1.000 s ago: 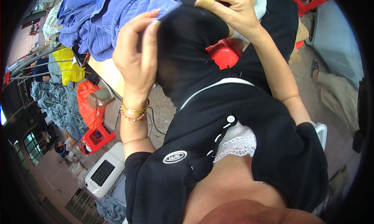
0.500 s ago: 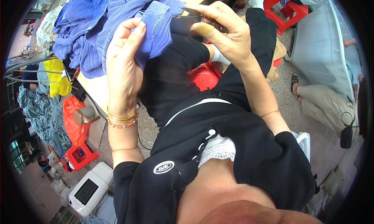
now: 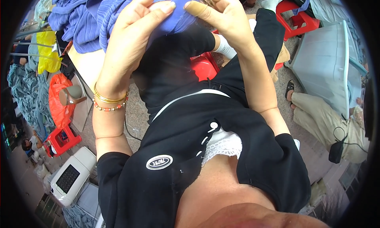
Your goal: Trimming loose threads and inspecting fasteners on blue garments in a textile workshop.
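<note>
A blue ribbed garment (image 3: 81, 20) lies heaped at the upper left, and part of it stretches between my hands. My left hand (image 3: 128, 36) is closed on a flat, smooth edge of this garment, with the thumb pressed on top. My right hand (image 3: 229, 24), a tan covering round its thumb, is closed at the other end of that edge. Within its fingers is a small dark tool (image 3: 206, 1) with brassy bits, which looks like thread snips. Its tip is hidden against the cloth, and the upper fingers run out of the picture.
Beneath the garment is a pale tabletop (image 3: 83, 63). A red stool (image 3: 204, 67) stands between my legs, another red stool (image 3: 63, 141) at left. Beside an orange bag (image 3: 59, 99) sits a brown-lidded cup (image 3: 71, 95). A large translucent bin (image 3: 320, 61) stands at right, near another person's legs (image 3: 320, 115).
Both hands have moved up in the picture with the cloth. The gap between them has narrowed, and the right hand's tool now meets the garment's edge. The whole view has shifted slightly.
</note>
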A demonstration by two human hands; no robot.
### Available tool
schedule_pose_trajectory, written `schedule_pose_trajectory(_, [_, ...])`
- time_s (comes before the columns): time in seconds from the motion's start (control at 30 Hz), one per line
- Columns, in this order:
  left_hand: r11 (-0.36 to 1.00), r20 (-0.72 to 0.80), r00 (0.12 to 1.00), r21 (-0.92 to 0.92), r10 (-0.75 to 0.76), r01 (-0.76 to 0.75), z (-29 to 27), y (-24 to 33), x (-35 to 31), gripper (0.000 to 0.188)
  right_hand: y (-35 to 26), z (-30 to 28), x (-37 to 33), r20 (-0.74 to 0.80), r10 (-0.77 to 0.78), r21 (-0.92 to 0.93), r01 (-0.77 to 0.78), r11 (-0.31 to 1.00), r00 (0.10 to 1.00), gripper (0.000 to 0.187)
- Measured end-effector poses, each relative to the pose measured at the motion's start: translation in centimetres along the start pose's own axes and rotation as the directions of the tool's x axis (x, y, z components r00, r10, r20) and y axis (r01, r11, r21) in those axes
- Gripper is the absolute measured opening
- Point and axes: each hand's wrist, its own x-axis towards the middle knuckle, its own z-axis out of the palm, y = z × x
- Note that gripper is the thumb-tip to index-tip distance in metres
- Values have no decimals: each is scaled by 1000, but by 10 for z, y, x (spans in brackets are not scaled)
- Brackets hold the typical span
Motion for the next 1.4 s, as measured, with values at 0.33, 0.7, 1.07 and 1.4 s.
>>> schedule_pose_trajectory(0.33, [752, 30, 982, 638, 189, -164, -10, 24, -32, 21, -32, -61, -35, -122, -466, -207, 436, 876, 877, 17])
schedule_pose_trajectory(0.7, [965, -105, 987, 219, -121, 141, -30, 51, -85, 34, -35, -93, -42, -494, -239, 117, 337, 934, 836, 19])
schedule_pose_trajectory(1.07, [943, -273, 953, 260, -132, 206, -80, -1, -80, 24, 120, -129, -7, -385, -319, -312, 202, 928, 866, 20])
schedule_pose_trajectory(1.4, [984, -369, 926, 118, -82, 134, -81, -19, -89, 16, 78, -2, -57, -74, -358, -570, 255, 781, 931, 35])
